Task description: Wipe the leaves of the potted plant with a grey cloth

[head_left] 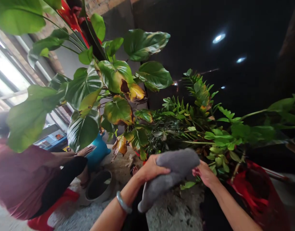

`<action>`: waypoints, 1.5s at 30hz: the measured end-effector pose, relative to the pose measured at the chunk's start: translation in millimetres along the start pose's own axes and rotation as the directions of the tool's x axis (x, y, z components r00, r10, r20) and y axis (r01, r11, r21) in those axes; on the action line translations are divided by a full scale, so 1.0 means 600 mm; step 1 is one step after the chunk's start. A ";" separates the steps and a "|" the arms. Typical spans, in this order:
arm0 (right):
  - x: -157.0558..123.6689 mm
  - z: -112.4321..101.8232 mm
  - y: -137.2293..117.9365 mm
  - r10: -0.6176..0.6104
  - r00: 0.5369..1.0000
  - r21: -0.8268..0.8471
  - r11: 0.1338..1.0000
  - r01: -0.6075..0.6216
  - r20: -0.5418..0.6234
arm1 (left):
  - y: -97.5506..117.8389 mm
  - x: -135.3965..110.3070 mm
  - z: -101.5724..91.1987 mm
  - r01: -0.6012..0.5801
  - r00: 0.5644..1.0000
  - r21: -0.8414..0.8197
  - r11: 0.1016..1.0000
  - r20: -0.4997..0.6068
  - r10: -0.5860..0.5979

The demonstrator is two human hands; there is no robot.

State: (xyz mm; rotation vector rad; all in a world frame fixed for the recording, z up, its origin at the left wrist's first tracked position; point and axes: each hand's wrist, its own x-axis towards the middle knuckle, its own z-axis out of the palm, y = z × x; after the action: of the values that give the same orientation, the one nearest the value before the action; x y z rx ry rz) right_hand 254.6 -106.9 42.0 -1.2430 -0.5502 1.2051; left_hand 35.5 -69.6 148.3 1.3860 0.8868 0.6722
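A grey cloth [177, 163], folded over, hangs in front of me at the lower middle of the head view. My left hand [152, 169] is closed on its left side, thumb lying across the front; a pale bangle circles that wrist. At the cloth's right end my right hand [206, 173] has its fingers curled in against the fabric, partly hidden behind it. Just beyond the cloth grow low leafy plants [185, 128]. A large-leaved plant [116, 77] with several yellow and brown-edged leaves rises to the left.
On the left a person in a pink shirt [24, 176] sits on a red stool [58, 208]. A dark bucket [99, 186] of liquid stands on the floor nearby. At the right is a red bag-like wrapping [260, 192]. A dark glossy wall [197, 38] reflects lights behind.
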 end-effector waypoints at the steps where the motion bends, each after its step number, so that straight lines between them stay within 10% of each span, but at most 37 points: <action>1: 0.003 0.000 0.001 -0.004 1.000 0.012 1.000 0.004 0.001 | 0.020 0.006 -0.006 -0.058 0.998 -0.043 0.997 -0.027 0.056; 4: 0.013 0.006 0.003 -0.013 1.000 0.043 0.999 0.012 0.012 | 0.056 0.044 -0.013 -0.214 0.960 -0.144 0.966 -0.213 0.181; 7: 0.014 0.010 0.004 -0.016 0.999 0.069 0.998 0.013 0.045 | 0.017 0.065 0.002 -0.178 0.943 -0.103 0.979 -0.302 0.140; 11: 0.013 0.008 0.006 0.007 0.997 0.087 0.996 -0.014 0.078 | -0.046 0.021 0.006 0.059 0.998 0.116 0.992 0.001 -0.060; 14: 0.013 0.003 0.005 0.026 0.994 0.089 0.995 -0.035 0.103 | -0.003 -0.007 -0.019 0.061 0.989 0.022 0.998 0.131 -0.064; 18: 0.012 0.004 0.001 0.025 0.990 0.100 0.994 -0.039 0.139 | 0.072 0.032 -0.032 -0.197 0.972 -0.120 0.973 -0.154 0.178; 21: 0.011 0.009 0.003 0.036 0.986 0.103 0.993 -0.053 0.161 | 0.038 0.065 -0.008 -0.207 0.951 -0.159 0.965 -0.265 0.161; 26: 0.012 0.002 0.015 0.048 0.979 0.106 0.992 -0.070 0.196 | -0.040 0.029 0.006 0.055 0.995 0.137 0.989 0.069 -0.065; 34: 0.010 -0.004 -0.002 -0.007 0.991 0.217 0.976 -0.022 0.134 | 0.076 0.088 0.009 -0.274 0.942 -0.097 0.957 -0.225 0.248; 40: 0.024 -0.011 0.011 0.018 0.999 0.265 0.964 -0.029 0.044 | -0.021 0.070 0.034 0.034 0.996 0.359 0.933 0.060 -0.060; 45: 0.018 -0.015 0.008 0.035 0.999 0.263 0.964 -0.038 0.017 | 0.040 0.033 -0.005 -0.028 0.993 0.143 0.989 0.116 0.011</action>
State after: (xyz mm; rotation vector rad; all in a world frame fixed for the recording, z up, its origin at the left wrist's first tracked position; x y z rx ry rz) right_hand 264.2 -101.7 31.6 -1.0238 -0.3626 1.2728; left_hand 45.8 -48.9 169.4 1.5491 0.8442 0.5451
